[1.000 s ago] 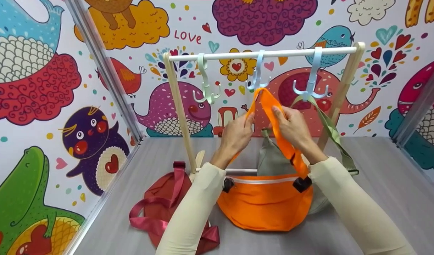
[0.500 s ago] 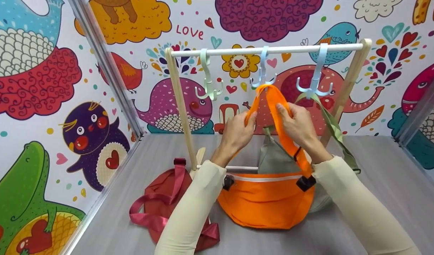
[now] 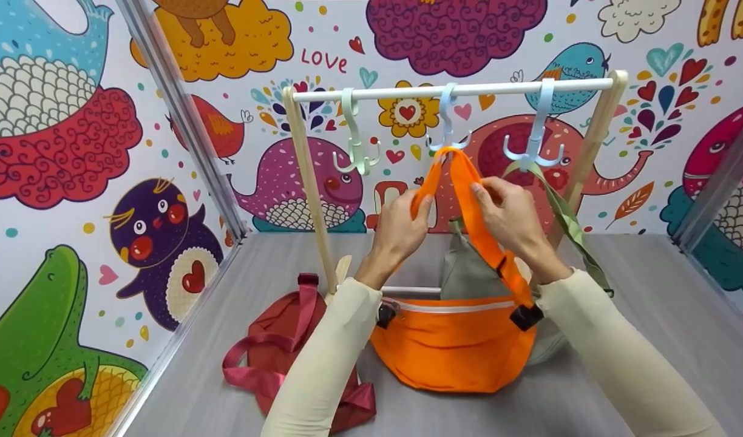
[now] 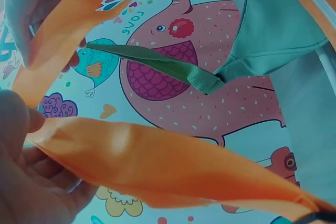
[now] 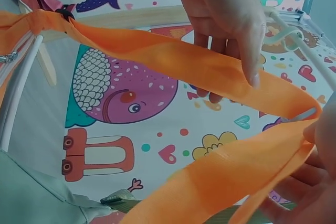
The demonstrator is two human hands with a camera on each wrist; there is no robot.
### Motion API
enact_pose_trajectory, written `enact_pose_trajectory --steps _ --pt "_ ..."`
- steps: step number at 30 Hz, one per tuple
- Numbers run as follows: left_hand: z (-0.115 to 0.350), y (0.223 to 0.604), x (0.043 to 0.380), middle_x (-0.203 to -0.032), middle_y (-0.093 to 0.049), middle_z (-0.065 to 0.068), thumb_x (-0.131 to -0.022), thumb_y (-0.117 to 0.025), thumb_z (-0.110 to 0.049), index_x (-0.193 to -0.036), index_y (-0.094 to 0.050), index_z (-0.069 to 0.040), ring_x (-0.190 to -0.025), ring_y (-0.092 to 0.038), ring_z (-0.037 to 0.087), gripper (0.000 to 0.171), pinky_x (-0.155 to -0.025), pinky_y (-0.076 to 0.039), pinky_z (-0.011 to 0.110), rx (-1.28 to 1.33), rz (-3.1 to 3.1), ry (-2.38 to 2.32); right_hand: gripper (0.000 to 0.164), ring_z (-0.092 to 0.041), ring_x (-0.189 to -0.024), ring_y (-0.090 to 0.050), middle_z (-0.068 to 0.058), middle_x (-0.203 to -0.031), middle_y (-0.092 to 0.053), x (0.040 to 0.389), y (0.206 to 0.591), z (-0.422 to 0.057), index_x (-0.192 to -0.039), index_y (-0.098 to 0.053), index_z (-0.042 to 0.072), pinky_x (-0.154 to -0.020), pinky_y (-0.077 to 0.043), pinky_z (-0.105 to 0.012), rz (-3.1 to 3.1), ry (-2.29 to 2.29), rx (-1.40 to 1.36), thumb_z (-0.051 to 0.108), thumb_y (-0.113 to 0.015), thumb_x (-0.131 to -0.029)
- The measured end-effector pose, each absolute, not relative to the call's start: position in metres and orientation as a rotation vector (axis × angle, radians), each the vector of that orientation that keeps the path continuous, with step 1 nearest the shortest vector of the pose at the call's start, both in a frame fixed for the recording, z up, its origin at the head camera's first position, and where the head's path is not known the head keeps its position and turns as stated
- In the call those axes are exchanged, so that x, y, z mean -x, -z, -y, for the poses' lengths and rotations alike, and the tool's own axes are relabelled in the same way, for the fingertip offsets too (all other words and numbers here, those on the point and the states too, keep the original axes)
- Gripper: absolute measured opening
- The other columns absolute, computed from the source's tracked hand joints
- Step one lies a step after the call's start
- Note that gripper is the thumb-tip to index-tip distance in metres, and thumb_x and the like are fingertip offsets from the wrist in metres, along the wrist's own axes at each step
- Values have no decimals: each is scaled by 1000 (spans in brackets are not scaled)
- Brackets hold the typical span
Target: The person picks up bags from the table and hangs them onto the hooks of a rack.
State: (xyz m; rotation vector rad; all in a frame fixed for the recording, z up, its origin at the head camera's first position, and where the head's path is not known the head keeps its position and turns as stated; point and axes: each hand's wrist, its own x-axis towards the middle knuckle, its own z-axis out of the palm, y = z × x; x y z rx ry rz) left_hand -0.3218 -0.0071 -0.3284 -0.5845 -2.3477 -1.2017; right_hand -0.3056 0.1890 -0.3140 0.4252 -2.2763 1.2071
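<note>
The orange bag (image 3: 450, 349) sat low in front of the rack, its long axis running left to right, roughly in line with the rail (image 3: 402, 93) above, while its strap (image 3: 465, 182) rose between the arms to a narrow peak at the middle hook (image 3: 447, 118). The left hand (image 3: 402, 224) pinched one side of the strap and the right hand (image 3: 511, 212) pinched the other, both below the peak, the right fingertips a little nearer to it. The relation that mattered most, by my judgement, was that of peak to hook: the strap's top lay above and between the hands, against the hook's lower part, and in the right wrist view a pale prong showed inside the fold, so the loop seemed to be around it. Whether the hook bore any weight, or the bag's bottom touched the worktop (image 3: 195, 364), I could not tell. The green bag (image 3: 468, 273) stood partly behind the orange one, its own strap up at the right hook (image 3: 534, 130); the red bag (image 3: 274, 321) lay to the left.
</note>
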Motion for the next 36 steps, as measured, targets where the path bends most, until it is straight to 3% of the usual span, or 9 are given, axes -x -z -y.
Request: enact_pose_trajectory --steps 4,8,12,17,21,28,36 --pt "11 328 320 -94 -67 11 -102 -55 -25 -118 -66 0 -79 -59 21 32 -69 -51 26 567 2344 1176 32 -25 -85 -66 -16 -103 -70 300 313 -189 -118 -67 -2 -71 -48 -9 2256 -1202 -440 24 -58 -101" --pt "15 328 318 -99 -68 12 -101 -56 -21 -118 -66 0 -88 -61 25 30 -79 -52 33 545 2339 1140 31 -26 -95 -63 -15 -111 -68 292 312 -186 -121 -65 -1 -81 -49 -16 2227 -1170 -444 20 -60 -100" --pt "20 328 316 -104 -69 14 -99 -57 -18 -115 -67 0 -94 -64 27 27 -85 -53 37 541 2318 1094 27 -26 -97 -58 -17 -111 -64 284 310 -183 -119 -65 -3 -84 -45 -24 2159 -1133 -462 14 -61 -98" --pt "25 329 313 -100 -67 13 -97 -59 -15 -112 -67 2 -91 -65 26 24 -84 -54 35 569 2276 1084 23 -26 -96 -52 -20 -109 -62 275 308 -179 -113 -67 -5 -86 -40 -34 2078 -1124 -519 8 -63 -95" --pt "30 330 309 -97 -66 12 -97 -59 -14 -111 -68 2 -89 -62 25 23 -82 -52 33 579 2259 1067 20 -26 -97 -51 -19 -108 -62 269 310 -175 -110 -68 -6 -87 -39 -36 2061 -1117 -566 7 -64 -94" --pt "38 331 299 -97 -67 11 -97 -60 -16 -110 -69 0 -90 -62 25 22 -82 -51 34 567 2301 1044 19 -32 -100 -53 -17 -110 -63 263 317 -167 -110 -68 -3 -87 -42 -41 2091 -1100 -621 8 -65 -94" --pt "53 334 286 -97 -67 10 -97 -60 -16 -108 -69 -2 -90 -62 25 19 -83 -52 34 610 2326 1056 19 -29 -101 -56 -14 -108 -64 258 325 -159 -109 -68 -1 -91 -44 -45 2139 -1140 -662 8 -67 -93"
